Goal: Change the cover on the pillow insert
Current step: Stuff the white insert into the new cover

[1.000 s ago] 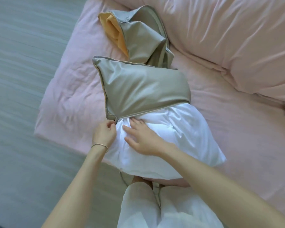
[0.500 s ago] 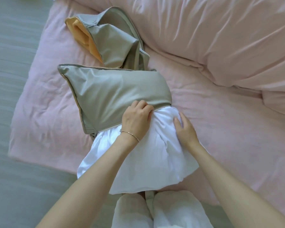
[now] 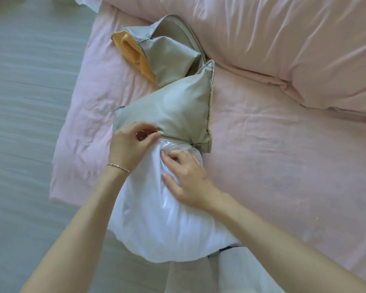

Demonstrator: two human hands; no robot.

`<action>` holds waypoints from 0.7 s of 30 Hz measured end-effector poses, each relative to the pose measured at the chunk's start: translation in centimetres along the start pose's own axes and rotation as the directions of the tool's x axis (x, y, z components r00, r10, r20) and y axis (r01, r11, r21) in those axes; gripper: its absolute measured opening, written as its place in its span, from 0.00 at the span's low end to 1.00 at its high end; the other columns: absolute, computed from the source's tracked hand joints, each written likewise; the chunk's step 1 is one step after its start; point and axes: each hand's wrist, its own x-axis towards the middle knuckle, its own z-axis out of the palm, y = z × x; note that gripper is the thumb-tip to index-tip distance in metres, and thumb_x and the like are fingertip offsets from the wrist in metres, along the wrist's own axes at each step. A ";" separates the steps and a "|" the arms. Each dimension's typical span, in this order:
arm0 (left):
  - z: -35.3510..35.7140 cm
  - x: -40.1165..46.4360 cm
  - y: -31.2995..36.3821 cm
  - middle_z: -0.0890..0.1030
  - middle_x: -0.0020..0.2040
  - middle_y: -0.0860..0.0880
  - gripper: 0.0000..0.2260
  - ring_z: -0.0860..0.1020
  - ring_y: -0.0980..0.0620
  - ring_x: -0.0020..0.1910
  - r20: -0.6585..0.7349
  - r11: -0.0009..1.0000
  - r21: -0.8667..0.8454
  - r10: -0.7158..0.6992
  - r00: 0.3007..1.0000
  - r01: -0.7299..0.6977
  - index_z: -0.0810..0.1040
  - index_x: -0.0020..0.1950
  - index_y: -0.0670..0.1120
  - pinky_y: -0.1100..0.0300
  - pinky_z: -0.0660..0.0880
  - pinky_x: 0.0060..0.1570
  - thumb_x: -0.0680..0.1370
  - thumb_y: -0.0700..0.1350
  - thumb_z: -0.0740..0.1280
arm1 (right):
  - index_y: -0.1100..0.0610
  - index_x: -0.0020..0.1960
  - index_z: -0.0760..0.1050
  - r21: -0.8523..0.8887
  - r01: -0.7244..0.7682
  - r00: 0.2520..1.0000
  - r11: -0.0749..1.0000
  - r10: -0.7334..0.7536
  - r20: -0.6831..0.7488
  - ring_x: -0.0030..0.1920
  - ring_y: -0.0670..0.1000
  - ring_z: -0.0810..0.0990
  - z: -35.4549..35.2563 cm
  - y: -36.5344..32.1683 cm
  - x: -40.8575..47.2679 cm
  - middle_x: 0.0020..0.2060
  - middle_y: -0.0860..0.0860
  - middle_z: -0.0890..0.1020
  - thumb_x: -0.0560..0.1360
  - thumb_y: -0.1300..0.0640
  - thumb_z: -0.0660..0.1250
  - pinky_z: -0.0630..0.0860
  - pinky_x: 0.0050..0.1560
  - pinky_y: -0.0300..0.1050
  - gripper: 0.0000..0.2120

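Observation:
A white pillow insert [image 3: 156, 225] lies on the pink bed, its far end tucked into a grey-green cover [image 3: 173, 108] with a zip edge. My left hand [image 3: 129, 144] pinches the cover's open edge at the left of the opening. My right hand [image 3: 186, 176] lies on the insert just below the opening, fingers bent and pressing into the white fabric. Most of the insert sticks out toward me. Behind it lies a second cover [image 3: 163, 49], grey-green outside and orange inside, crumpled.
A pink sheet [image 3: 283, 187] covers the bed. A bulky pink duvet [image 3: 283, 43] fills the far right. The bed's left edge [image 3: 63, 144] drops to a grey-green floor [image 3: 25, 123]. White-clad knees [image 3: 199, 278] show at the bottom.
The cover and insert have turned clockwise, the cover's corner now pointing up right. My left hand moved left along the opening edge; my right hand moved onto the insert's middle.

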 end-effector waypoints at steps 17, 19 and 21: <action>0.6 0.1 3.4 0.75 0.33 0.57 0.05 0.75 0.48 0.38 0.273 0.993 0.113 0.003 0.962 -0.035 0.74 0.45 0.48 0.57 0.68 0.39 0.71 0.40 0.64 | 0.52 0.71 0.64 0.146 -0.624 0.742 0.767 0.641 -0.195 0.63 0.54 0.71 -2.4 -3.2 -2.2 0.64 0.52 0.73 0.76 0.56 0.62 0.67 0.57 0.44 0.23; 0.2 0.8 4.7 0.74 0.30 0.57 0.07 0.74 0.54 0.34 0.255 1.000 -0.017 -0.015 0.967 0.020 0.72 0.39 0.52 0.59 0.67 0.37 0.71 0.40 0.65 | 0.53 0.67 0.70 0.120 -0.577 0.773 0.808 0.587 -0.240 0.63 0.54 0.73 -5.4 -3.6 -1.1 0.63 0.51 0.76 0.76 0.59 0.63 0.67 0.58 0.44 0.20; -0.3 1.6 6.4 0.73 0.29 0.56 0.06 0.71 0.60 0.28 0.238 0.977 -0.205 -0.003 0.971 0.053 0.71 0.35 0.54 0.61 0.67 0.34 0.68 0.43 0.64 | 0.53 0.65 0.72 0.096 -0.530 0.808 0.842 0.536 -0.245 0.63 0.52 0.73 -9.3 -4.3 -0.1 0.62 0.50 0.77 0.75 0.60 0.64 0.67 0.60 0.43 0.19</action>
